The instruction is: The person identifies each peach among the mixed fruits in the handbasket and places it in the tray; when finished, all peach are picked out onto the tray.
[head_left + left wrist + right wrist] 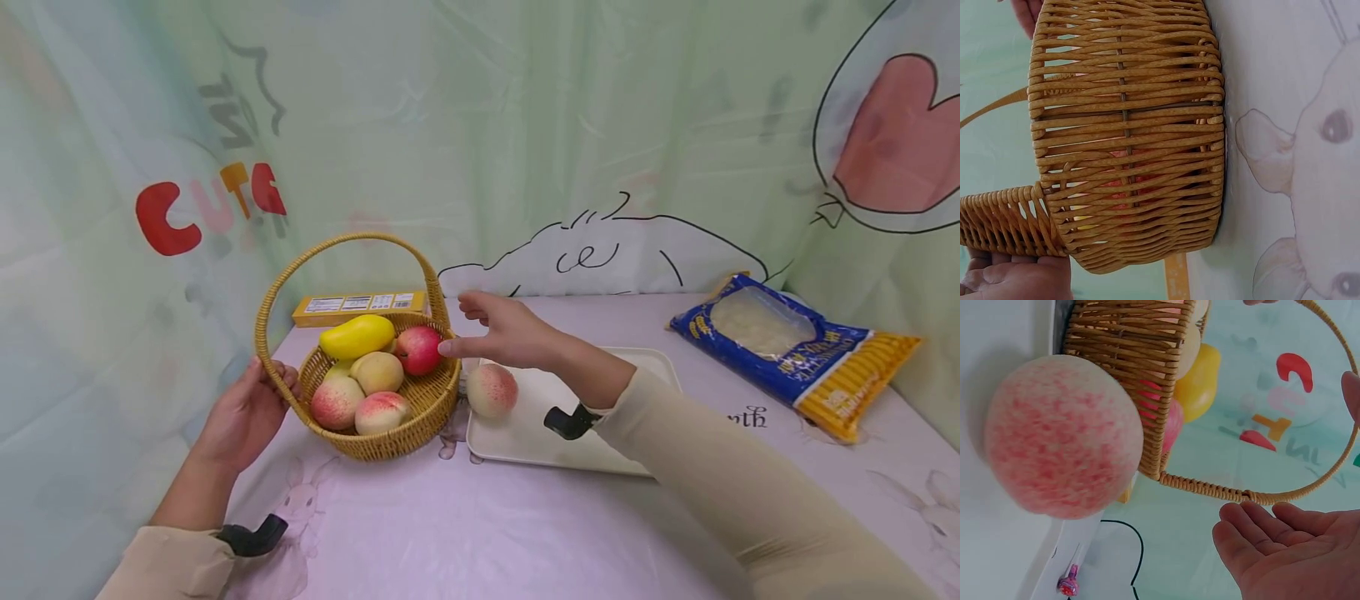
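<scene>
A woven basket (405, 433) with a tall arched handle stands on the table at left of centre. In it lie a yellow mango (356, 337), a red apple (420, 349), a tan round fruit (378, 372) and peaches (337, 402). My left hand (243, 417) holds the foot of the handle on the left side, its fingers passing behind the wicker. By the handle's other side, my right hand (513, 332) is raised with fingers spread and nothing in it. Below that hand, a single pink-speckled peach (1063, 437) rests on the white tray (547, 437), beside the basket.
A blue and yellow bag (787, 350) with a see-through window lies at the right. Behind the basket is a flat yellow box (360, 307). A printed curtain (525, 150) hangs along the back and sides. Rabbits are printed on the pale tablecloth (480, 533).
</scene>
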The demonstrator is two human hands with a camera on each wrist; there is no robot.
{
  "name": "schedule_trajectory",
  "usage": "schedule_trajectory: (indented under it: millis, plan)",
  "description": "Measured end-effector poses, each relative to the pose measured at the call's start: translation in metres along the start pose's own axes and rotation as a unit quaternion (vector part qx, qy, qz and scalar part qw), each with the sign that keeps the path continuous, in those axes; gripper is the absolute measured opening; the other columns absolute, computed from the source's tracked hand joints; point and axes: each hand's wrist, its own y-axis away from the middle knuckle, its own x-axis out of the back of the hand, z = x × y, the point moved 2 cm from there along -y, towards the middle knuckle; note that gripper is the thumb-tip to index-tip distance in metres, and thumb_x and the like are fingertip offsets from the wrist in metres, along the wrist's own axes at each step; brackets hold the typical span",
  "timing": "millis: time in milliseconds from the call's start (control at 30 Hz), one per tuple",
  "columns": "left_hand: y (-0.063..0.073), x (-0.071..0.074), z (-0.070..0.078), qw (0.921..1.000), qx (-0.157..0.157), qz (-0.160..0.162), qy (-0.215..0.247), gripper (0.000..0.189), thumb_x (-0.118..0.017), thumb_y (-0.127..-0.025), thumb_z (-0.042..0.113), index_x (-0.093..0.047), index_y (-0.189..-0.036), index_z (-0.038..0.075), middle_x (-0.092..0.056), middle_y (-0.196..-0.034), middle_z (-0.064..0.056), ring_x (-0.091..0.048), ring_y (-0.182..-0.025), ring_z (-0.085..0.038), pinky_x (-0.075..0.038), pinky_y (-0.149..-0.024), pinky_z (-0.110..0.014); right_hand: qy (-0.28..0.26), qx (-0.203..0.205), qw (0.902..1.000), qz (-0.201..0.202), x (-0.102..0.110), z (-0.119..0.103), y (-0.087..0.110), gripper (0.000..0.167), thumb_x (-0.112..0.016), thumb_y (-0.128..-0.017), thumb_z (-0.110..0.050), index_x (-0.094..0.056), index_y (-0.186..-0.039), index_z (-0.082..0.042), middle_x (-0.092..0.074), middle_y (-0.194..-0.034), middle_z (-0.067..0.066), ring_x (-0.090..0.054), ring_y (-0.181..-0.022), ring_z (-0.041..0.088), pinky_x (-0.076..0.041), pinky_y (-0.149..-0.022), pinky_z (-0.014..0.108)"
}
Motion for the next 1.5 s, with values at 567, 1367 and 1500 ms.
schedule_trajectory:
  millis: [567,1367,1500]
  plan:
    - [0.001,0.002,-0.002,1.0,0.004,0.001,0.0,0.043,-0.019,-0.115,0.031,-0.058,-0.114,0.014,-0.058,-0.107,-0.001,-0.053,-0.105,-0.014,-0.045,-0.097,-0.023,0.076,0.03,0.9883,-0.129,-0.025,-0.03,-0.032,0.081,-0.077,-0.087,-0.055,-0.05,-0.151,-0.013,-0.058,-0.149,0.012,-0.054,-0.137,0.029,-0.046,-0.113,0.043]
    - [-0.008,0.0,-0.004,0.9998,0.019,-0.006,0.007,0.039,-0.019,-0.115,0.032,-0.054,-0.114,0.015,-0.057,-0.107,0.0,-0.051,-0.106,-0.014,-0.045,-0.097,-0.023,0.181,0.031,0.9476,-0.261,-0.082,-0.038,-0.063,0.069,-0.077,-0.089,-0.054,-0.061,-0.138,-0.009,-0.066,-0.113,0.0,-0.057,-0.107,0.016,-0.049,-0.094,0.029]
    - [-0.003,0.002,-0.002,1.0,0.01,0.002,-0.001,0.041,-0.019,-0.115,0.032,-0.056,-0.114,0.015,-0.057,-0.106,0.0,-0.051,-0.105,-0.014,-0.045,-0.096,-0.023,0.193,0.042,0.9416,-0.273,-0.092,-0.042,-0.068,0.057,-0.077,-0.089,-0.055,-0.067,-0.124,-0.01,-0.062,-0.097,-0.002,-0.056,-0.097,0.015,-0.046,-0.083,0.027]
